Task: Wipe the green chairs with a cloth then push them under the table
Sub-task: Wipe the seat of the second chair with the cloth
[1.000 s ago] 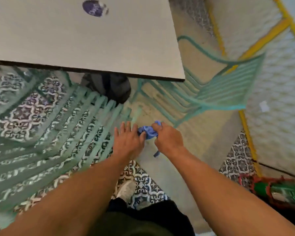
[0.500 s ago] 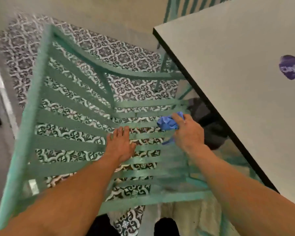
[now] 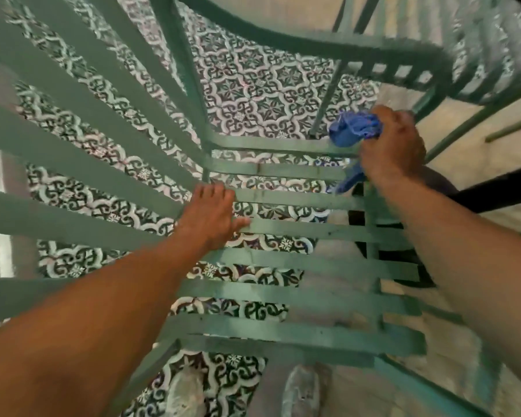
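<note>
A green slatted metal chair [image 3: 298,260] fills the view right below me, its backrest slats running off to the left. My left hand [image 3: 209,216] lies flat on the seat slats with its fingers stretched out. My right hand [image 3: 391,142] grips a crumpled blue cloth [image 3: 351,130] at the far right corner of the seat, beside the armrest; a loose tail of the cloth hangs down below the hand. A second green chair [image 3: 487,46] shows blurred at the top right. The table's dark edge [image 3: 494,188] crosses the right side.
Patterned tiles [image 3: 253,88] show through the slats; plain beige floor lies to the right. My two shoes [image 3: 301,392] stand under the seat's near edge. A dark round object [image 3: 439,182] sits under the table edge.
The view has swung down over the chair and the table has slid out to the right. My right hand has carried the cloth further toward the seat's far right corner. My left hand stays on the slats.
</note>
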